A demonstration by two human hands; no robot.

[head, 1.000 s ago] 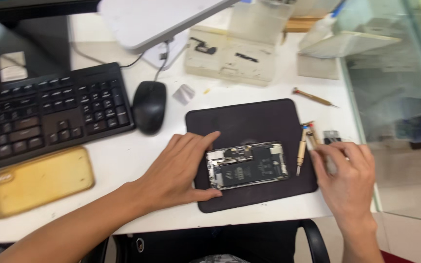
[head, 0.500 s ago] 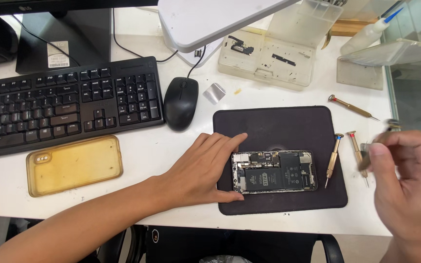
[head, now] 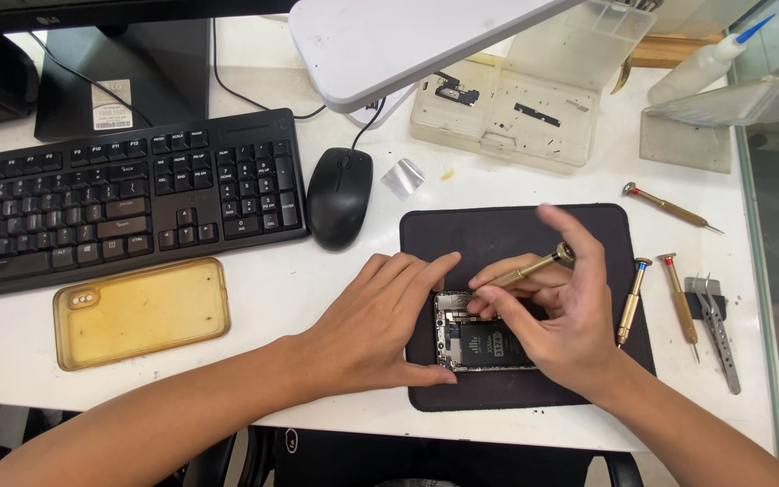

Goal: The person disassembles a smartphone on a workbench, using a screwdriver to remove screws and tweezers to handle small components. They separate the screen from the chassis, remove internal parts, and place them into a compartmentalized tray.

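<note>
Under the right hand [head: 563, 320], opened phone [head: 480, 334] half hidden, screwdriver [head: 526, 269] tip unseen.

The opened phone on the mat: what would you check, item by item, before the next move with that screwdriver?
1. Phone lies on the mat: ok.
2. Left hand steadies the phone's edge: ok.
3. Right hand grips the screwdriver: ok.
4. Tip seated in a screw: cannot tell, fingers hide it.
5. Spare screwdrivers and tweezers lie close at the right: ok.
</note>
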